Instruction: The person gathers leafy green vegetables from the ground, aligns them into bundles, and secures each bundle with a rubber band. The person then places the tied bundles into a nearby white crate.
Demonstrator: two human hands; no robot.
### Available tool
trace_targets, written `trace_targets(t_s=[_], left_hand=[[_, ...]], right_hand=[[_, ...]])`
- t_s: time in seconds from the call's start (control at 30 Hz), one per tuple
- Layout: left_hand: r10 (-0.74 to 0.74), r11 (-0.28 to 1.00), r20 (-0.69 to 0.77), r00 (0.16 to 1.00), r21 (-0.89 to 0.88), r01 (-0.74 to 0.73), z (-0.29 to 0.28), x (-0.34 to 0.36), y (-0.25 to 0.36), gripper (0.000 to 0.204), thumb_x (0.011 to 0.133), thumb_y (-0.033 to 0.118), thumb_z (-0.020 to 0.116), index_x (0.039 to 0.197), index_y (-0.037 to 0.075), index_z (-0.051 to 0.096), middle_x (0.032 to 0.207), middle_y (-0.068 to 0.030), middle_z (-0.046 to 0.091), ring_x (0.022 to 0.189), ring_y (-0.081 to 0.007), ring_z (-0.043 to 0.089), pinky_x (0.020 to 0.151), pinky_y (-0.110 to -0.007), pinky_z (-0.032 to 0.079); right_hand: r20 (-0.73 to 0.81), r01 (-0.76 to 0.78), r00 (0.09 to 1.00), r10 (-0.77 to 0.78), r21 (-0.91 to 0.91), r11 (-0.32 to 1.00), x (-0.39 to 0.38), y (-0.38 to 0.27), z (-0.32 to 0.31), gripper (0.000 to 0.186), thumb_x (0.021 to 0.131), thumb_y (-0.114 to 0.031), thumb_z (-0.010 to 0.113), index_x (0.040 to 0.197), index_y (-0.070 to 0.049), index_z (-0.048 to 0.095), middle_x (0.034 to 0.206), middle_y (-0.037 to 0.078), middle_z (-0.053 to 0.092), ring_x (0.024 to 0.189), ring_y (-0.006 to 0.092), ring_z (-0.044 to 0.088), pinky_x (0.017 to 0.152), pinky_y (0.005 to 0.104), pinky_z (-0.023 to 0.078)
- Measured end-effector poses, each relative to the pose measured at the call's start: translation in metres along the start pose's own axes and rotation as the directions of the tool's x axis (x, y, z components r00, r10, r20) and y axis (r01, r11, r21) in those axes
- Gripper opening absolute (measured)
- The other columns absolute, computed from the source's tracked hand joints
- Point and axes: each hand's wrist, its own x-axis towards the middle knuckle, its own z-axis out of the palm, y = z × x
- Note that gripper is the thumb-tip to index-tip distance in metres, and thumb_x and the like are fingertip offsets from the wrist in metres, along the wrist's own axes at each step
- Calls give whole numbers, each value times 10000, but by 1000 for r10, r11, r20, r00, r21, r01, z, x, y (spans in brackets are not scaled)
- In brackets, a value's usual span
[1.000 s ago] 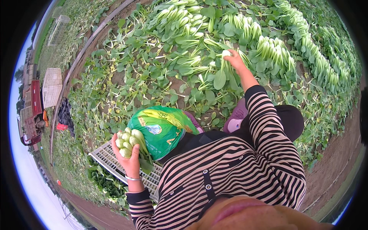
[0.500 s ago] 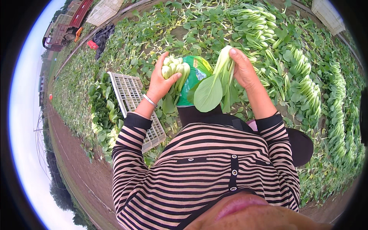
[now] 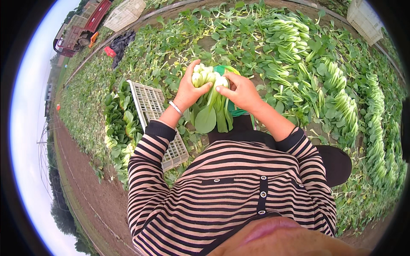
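A bunch of bok choy (image 3: 201, 76) is gripped in my left hand (image 3: 188, 90), pale stem ends up and leaves hanging down. My right hand (image 3: 244, 93) pinches one more head of bok choy (image 3: 217, 91) by its stem end and presses it against the bunch's right side. Its broad green leaf droops below my fingers. Behind my hands, a green and yellow printed plastic bag (image 3: 235, 109) lies over my lap, mostly hidden by my right hand and the leaves.
A white slatted crate (image 3: 147, 102) stands at my left, with leafy bok choy (image 3: 121, 121) beside it. Rows of cut bok choy (image 3: 341, 98) lie to the right. More crates (image 3: 125, 15) (image 3: 364, 21) stand at the far edges, near a red truck (image 3: 81, 27) at far left.
My right hand has moved left with the single head of bok choy and brought it against the bunch in my left hand. The bag is now largely covered.
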Motion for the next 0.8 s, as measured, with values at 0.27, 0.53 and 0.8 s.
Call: trace_targets(t_s=[0.27,0.53,0.8], left_hand=[[-17,991,65,998,-134,25,-3,3,-4,830,805,190,795,1479,54,332,1299,-153,568,1179,-232,577,1013,-344,462],[79,995,108,991,-61,-72,-6,6,-4,795,951,451,609,1504,-9,270,1332,-191,529,1240,-276,526,1071,-363,394],[8,988,175,985,-151,18,-8,5,-8,986,868,546,684,1525,-6,199,1348,-194,519,1261,-284,513,1091,-374,382]], right_hand=[[56,136,987,-148,177,975,-5,-9,7,377,821,-197,744,1126,-12,620,874,17,618,730,97,552,673,273,485],[-108,253,960,-258,-60,966,0,-12,22,495,807,-287,794,1158,1,597,873,90,616,713,150,595,669,296,498],[85,-53,996,9,528,847,6,-11,25,220,938,-146,673,1010,8,533,799,78,625,629,128,615,593,306,524]])
